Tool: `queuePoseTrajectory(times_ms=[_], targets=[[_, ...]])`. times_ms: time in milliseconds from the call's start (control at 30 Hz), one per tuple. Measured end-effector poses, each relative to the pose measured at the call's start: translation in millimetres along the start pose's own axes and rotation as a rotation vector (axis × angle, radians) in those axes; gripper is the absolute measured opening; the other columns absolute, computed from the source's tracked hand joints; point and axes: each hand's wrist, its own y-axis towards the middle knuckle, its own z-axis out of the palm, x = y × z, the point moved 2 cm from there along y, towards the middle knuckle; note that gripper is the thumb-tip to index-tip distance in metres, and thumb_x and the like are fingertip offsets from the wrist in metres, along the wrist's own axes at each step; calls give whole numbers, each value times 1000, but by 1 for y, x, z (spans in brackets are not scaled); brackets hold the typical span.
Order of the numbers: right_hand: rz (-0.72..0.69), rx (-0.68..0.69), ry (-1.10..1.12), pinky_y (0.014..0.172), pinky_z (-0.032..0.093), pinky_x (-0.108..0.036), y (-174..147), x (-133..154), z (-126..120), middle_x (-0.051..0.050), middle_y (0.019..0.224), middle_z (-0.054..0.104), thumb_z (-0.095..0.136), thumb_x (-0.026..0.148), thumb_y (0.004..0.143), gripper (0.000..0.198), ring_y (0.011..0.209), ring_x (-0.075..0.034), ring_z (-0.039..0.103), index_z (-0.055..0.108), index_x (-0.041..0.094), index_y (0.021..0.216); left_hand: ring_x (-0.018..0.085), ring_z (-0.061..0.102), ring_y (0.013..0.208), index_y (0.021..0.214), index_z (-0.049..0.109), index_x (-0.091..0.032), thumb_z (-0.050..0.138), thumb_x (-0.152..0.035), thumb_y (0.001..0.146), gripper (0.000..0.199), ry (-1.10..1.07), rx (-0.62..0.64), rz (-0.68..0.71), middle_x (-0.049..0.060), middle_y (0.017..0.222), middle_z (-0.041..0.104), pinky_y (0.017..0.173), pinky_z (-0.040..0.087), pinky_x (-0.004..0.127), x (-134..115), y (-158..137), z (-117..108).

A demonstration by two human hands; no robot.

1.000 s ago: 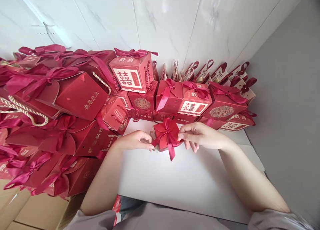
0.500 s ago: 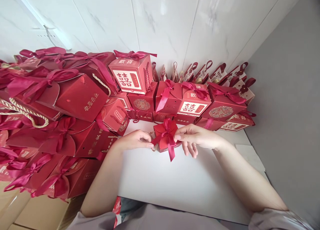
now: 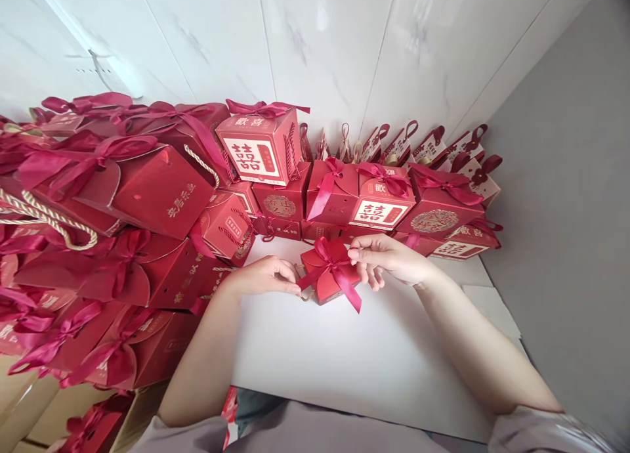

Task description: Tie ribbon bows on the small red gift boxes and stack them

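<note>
A small red gift box (image 3: 339, 249) sits on the white table in front of me, tied on top with a dark pink ribbon bow (image 3: 322, 259). At its left, my left hand (image 3: 270, 278) is closed, with thumb and forefinger pinching a ribbon end. My right hand (image 3: 384, 259) pinches the ribbon at the right side of the bow, its other fingers curled beside the box. One loose ribbon tail hangs over the box's front edge. A bit of cord handle shows near my left fingertips.
Red ribboned boxes (image 3: 147, 190) are piled high at the left. More boxes (image 3: 335, 187) stand stacked along the back, with looped tags or bags (image 3: 433, 144) behind them. A tiled wall (image 3: 325, 46) rises behind. Bottom left, a carton (image 3: 63, 407) has a red box in it.
My right hand has shifted slightly up and right with the ribbon. The gift box has turned a little, and the front ribbon tail now points further right. A red box shows in the carton.
</note>
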Motion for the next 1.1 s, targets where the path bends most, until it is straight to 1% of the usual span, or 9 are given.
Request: queuePoseTrajectory(times_ms=[133, 333, 467, 533, 600, 800, 967, 1033, 1100], targets=[[-5, -58, 1, 44, 47, -16, 7, -5, -1, -3, 69, 72, 61, 59, 85, 45, 50, -11, 67, 54, 16, 73, 16, 61, 78, 82, 80, -20, 68, -41, 79, 24, 31, -29, 38, 4, 85, 65, 70, 44, 23, 0, 4, 1], [-33, -73, 13, 44, 45, -17, 9, -7, -1, 0, 66, 67, 61, 57, 86, 44, 47, -10, 65, 50, 17, 73, 15, 60, 73, 79, 80, -21, 67, -41, 80, 24, 125, -144, 64, 2, 78, 64, 67, 43, 23, 0, 7, 0], [-47, -65, 2, 45, 44, -17, 9, -8, -1, 0, 65, 66, 60, 55, 88, 43, 46, -9, 63, 51, 16, 72, 15, 58, 64, 67, 76, -17, 72, -47, 73, 31, 47, 32, 45, 2, 66, 63, 58, 41, 24, 4, 7, 11], [-60, -60, -10, 45, 45, -17, 9, -7, 0, 1, 64, 65, 59, 55, 89, 43, 45, -8, 61, 52, 16, 72, 16, 60, 65, 68, 75, -18, 75, -48, 70, 31, 17, 173, -7, 2, 66, 66, 59, 43, 25, 6, 4, 15], [-79, -54, -24, 45, 46, -18, 9, -6, 0, 1, 64, 63, 58, 55, 89, 43, 45, -8, 60, 52, 16, 72, 17, 61, 69, 73, 72, -18, 78, -47, 66, 30, 15, 217, -69, 1, 72, 68, 62, 44, 25, 7, -2, 12], [-91, -48, -62, 45, 44, -17, 7, -2, 2, 2, 64, 62, 57, 54, 90, 41, 45, -7, 59, 50, 17, 74, 16, 58, 80, 90, 58, -22, 59, -51, 85, 30, -45, -265, -74, -1, 89, 61, 72, 45, 25, -2, -19, -16], [-89, -40, -84, 45, 45, -17, 5, 0, 3, 4, 57, 57, 59, 55, 89, 42, 45, -7, 56, 49, 18, 73, 22, 57, 110, 101, 55, -23, 59, -48, 86, 30, -126, -632, 102, 4, 111, 61, 93, 44, 33, -14, 5, -1], [-102, -14, -97, 47, 47, -18, 4, 0, 4, 5, 55, 56, 63, 54, 86, 41, 47, -7, 55, 51, 18, 73, 24, 51, 124, 117, 52, -25, 65, -45, 83, 41, -144, -679, 191, 6, 128, 55, 100, 43, 35, -18, 17, 13], [-112, -2, -105, 49, 48, -19, 4, -1, 5, 5, 57, 57, 67, 52, 84, 39, 49, -8, 56, 51, 18, 73, 25, 49, 127, 129, 46, -27, 68, -40, 82, 54, -147, -616, 240, 7, 136, 52, 104, 42, 37, -22, 25, 26]])
